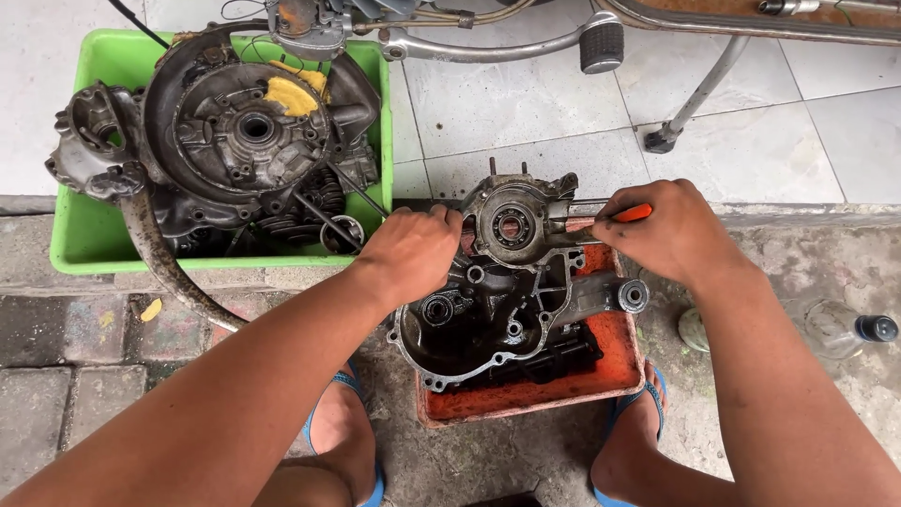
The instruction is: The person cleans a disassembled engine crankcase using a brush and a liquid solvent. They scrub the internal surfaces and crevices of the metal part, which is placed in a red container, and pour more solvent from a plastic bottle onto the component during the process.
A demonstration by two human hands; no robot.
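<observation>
— Grey, greasy metal engine crankcase half (497,300): where does it sit?
— Propped in the shallow orange plastic tray (615,361), between my feet. My left hand (410,252) grips its left edge.
— Right hand (668,230)?
— Clenched around an orange-handled tool (631,214), tip at the casing's upper right.
— Surroundings?
— Green plastic tub (80,239) of engine parts, far left.
</observation>
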